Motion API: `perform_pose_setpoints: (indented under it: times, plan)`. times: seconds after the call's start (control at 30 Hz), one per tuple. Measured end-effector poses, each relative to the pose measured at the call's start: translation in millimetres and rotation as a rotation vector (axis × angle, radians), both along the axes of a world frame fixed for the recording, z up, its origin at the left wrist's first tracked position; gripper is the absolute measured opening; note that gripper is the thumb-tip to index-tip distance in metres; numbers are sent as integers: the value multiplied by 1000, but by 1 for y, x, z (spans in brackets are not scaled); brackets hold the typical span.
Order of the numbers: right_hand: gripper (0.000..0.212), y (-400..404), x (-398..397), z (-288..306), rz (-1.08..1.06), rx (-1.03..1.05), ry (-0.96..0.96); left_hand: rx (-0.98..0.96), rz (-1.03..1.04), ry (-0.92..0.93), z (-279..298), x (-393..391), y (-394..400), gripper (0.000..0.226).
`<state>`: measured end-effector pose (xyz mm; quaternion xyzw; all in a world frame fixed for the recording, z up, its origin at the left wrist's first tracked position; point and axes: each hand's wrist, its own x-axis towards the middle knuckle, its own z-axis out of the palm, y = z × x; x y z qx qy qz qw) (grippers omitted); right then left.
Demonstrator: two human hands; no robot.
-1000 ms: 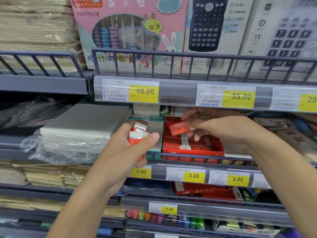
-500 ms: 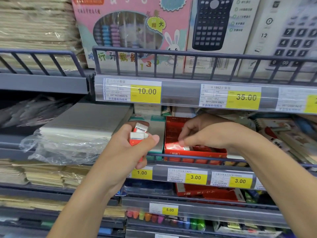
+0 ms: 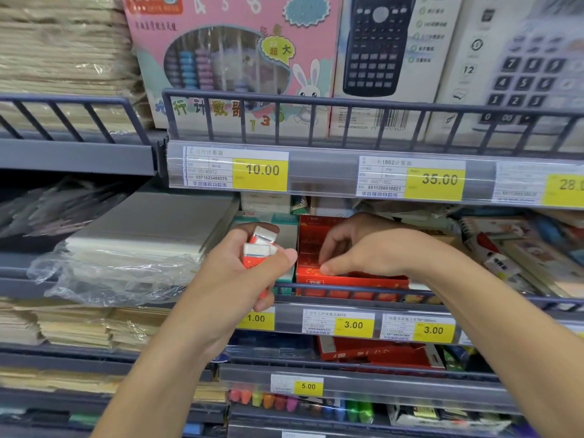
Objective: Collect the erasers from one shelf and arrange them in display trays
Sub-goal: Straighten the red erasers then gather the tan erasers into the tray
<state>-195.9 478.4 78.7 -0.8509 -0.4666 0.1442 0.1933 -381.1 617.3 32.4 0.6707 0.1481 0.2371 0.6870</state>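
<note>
Red tray (image 3: 350, 281): open-topped cardboard box, glossy, on the middle shelf behind a dark metal rail (image 3: 347, 290); contents largely hidden by the hand. Right hand (image 3: 363, 251): inside the tray, fingers curled downward, thumb tip against the front wall; whether it pinches anything cannot be told. Left hand (image 3: 240, 273): just left of the tray, in front of a teal box (image 3: 284, 229), fingers and thumb wrapped round a small stack of erasers (image 3: 259, 248), rectangular white blocks in red-orange sleeves. Further left of the tray: flat packs in crinkled clear plastic (image 3: 120, 267). Below the tray: yellow price tags (image 3: 354, 325)
</note>
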Motion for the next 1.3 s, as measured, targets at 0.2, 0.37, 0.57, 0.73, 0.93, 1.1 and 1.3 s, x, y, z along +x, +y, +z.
perform_pose_setpoints:
  times: [0.2, 0.37, 0.57, 0.73, 0.93, 1.1, 1.3]
  plan:
    - [21, -28, 12, 22, -98, -30, -5, 4, -3, 7, 1, -2, 1, 48]
    - [19, -31, 10, 18, -99, -166, -88, 0, -9, 13, 3, -2, -1, 41]
    - [18, -27, 8, 11, -55, -131, -121, -25, -36, 29, 4, 3, -7, 17]
    - [19, -34, 3, 13, -101, -110, -205, 13, -103, 66, 4, 4, -10, 32]
    - [20, -26, -25, 14, 95, 303, 7, 66, -217, 73, 4, 3, -15, 40]
    - [21, -21, -41, 14, 299, 351, 178, 22, -279, 105, 6, 1, -19, 53]
    - [14, -22, -39, 7, 300, 397, 251, 59, -298, 163, 6, -3, -18, 43]
